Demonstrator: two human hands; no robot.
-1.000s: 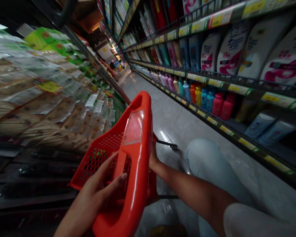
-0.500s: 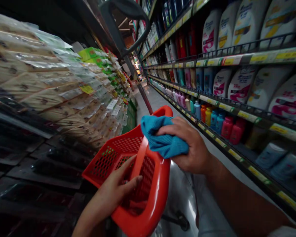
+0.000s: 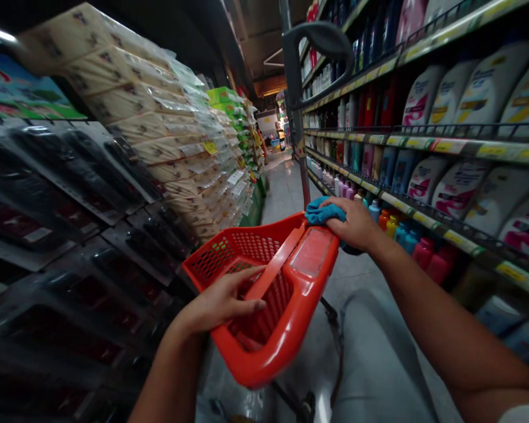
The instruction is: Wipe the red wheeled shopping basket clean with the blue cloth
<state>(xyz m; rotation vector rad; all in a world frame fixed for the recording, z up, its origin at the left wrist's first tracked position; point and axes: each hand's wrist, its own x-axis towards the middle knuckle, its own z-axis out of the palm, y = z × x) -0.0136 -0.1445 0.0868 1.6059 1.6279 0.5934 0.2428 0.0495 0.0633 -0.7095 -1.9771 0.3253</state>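
A red plastic shopping basket point(image 3: 268, 358) with mesh sides sits in front of me, mounted on a cart. My left hand point(image 3: 223, 299) lies across its raised central bar, fingers curled over the plastic. At the basket's far rim, my right hand point(image 3: 355, 223) presses a crumpled blue cloth point(image 3: 320, 211) against the red surface. Part of the cloth is hidden under my fingers. The basket's inside is partly hidden by my left hand and the bar.
A dark upright cart pole with a curved black handle point(image 3: 296, 76) rises past the basket. Shelves of shampoo bottles point(image 3: 467, 100) line the right, with stacked packaged goods point(image 3: 158, 141) and black packets point(image 3: 83, 170) on the left. A tiled aisle floor point(image 3: 284, 194) runs ahead.
My right hand has brought the blue cloth from above the basket's middle to its far rim, and less cloth shows. The view has swung upward along the aisle.
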